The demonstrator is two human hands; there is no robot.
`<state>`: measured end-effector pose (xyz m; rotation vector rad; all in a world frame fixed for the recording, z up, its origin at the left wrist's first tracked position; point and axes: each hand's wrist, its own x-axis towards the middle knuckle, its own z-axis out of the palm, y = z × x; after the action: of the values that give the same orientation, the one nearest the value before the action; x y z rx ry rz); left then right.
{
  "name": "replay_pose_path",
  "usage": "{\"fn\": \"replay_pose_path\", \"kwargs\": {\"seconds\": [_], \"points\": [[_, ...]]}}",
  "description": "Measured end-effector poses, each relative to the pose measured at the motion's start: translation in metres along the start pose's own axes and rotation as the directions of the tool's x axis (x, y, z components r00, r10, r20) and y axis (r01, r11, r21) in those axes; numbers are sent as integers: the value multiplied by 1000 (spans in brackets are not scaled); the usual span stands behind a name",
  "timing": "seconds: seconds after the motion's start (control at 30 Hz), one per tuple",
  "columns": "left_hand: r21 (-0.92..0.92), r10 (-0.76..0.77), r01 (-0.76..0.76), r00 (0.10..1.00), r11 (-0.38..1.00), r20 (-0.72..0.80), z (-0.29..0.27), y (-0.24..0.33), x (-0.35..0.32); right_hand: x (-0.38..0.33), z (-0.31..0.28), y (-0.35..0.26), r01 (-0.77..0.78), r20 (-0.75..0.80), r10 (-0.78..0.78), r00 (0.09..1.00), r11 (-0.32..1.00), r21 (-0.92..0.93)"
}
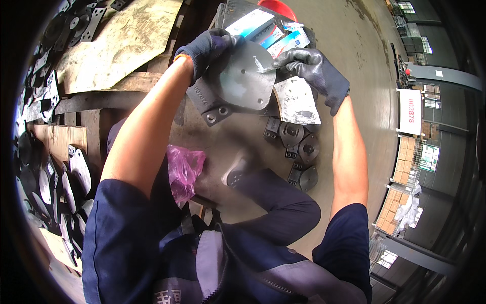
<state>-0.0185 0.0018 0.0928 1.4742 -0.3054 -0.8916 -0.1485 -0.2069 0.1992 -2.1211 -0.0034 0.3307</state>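
A round grey metal plate (pixel 238 83) with small holes is in front of me, above a dark flat bracket (pixel 202 101) with a two-holed end. My left hand (pixel 208 50), in a dark work glove, has its fingers closed over the plate's upper left edge. At its right edge is my right hand (pixel 316 71), gloved too, with the fingertips pinched together; whatever they hold is hidden. A pale streak shows on the plate near those fingertips. Below my right hand lies a white sheet (pixel 298 104) with dark smudges.
Blue-and-white cartons (pixel 253 24) and a red bowl (pixel 277 8) are beyond the plate. More metal plates (pixel 308 148) lie on the floor at right. A pink plastic bag (pixel 185 169) hangs near my left thigh. Stacked plates (pixel 78 169) and plywood (pixel 119 43) fill the left side.
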Motion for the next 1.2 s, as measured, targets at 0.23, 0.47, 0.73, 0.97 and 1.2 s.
{"fn": "replay_pose_path", "kwargs": {"seconds": [0.23, 0.47, 0.73, 0.97, 1.2], "points": [[47, 2, -2, 1000, 999, -6, 3, 7, -4, 11, -8, 13, -5, -16, 6, 1000, 998, 61], [10, 13, -14, 1000, 1000, 14, -2, -6, 7, 19, -3, 3, 40, 1, -41, 999, 996, -83], [-14, 43, -42, 999, 999, 20, -3, -12, 13, 11, -7, 10, 26, 27, -26, 999, 1000, -13], [-15, 7, -7, 1000, 1000, 10, -1, -5, 5, -3, -8, 2, 33, 58, -31, 998, 999, -43], [-180, -4, -5, 999, 984, -50, 1, -9, -7, -55, 14, -14, -184, -152, 220, 964, 958, 222]]}}
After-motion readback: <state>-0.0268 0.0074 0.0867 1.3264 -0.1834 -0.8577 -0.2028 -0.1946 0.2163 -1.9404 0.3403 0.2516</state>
